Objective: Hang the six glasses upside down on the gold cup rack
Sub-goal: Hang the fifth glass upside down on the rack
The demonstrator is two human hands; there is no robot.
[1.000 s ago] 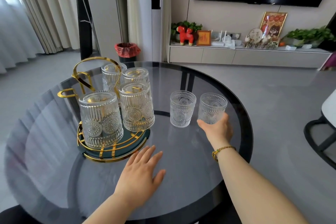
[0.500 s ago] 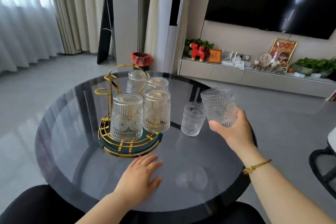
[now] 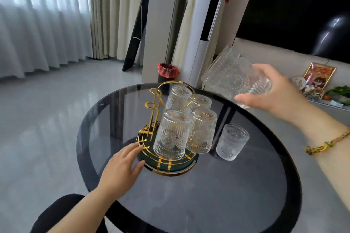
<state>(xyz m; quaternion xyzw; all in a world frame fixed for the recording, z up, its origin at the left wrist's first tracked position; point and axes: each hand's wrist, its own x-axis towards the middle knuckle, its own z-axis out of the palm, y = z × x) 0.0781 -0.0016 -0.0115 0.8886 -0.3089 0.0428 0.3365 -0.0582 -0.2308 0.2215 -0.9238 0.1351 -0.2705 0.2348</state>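
Note:
The gold cup rack [image 3: 151, 111] stands on a round dark glass table [image 3: 208, 195], on a green and gold base. Several ribbed clear glasses hang upside down on it, the nearest one [image 3: 171, 136] at the front. Two gold hooks on the rack's left side are bare. My right hand [image 3: 272, 89] is raised above and right of the rack, gripping a glass [image 3: 229, 75] tilted on its side, mouth pointing up-left. One more glass [image 3: 232, 141] stands upright on the table right of the rack. My left hand [image 3: 123, 164] lies open, fingertips touching the base's left rim.
A dark chair back [image 3: 62, 213] shows at the near-left table edge. Behind the table stand a bin with a red liner [image 3: 167, 73], curtains and a low TV shelf with ornaments [image 3: 318, 79]. The near half of the tabletop holds nothing.
My right hand has lifted its glass higher and tipped it from upright onto its side. My left hand has slid forward to the rack's base. The camera view shifted left.

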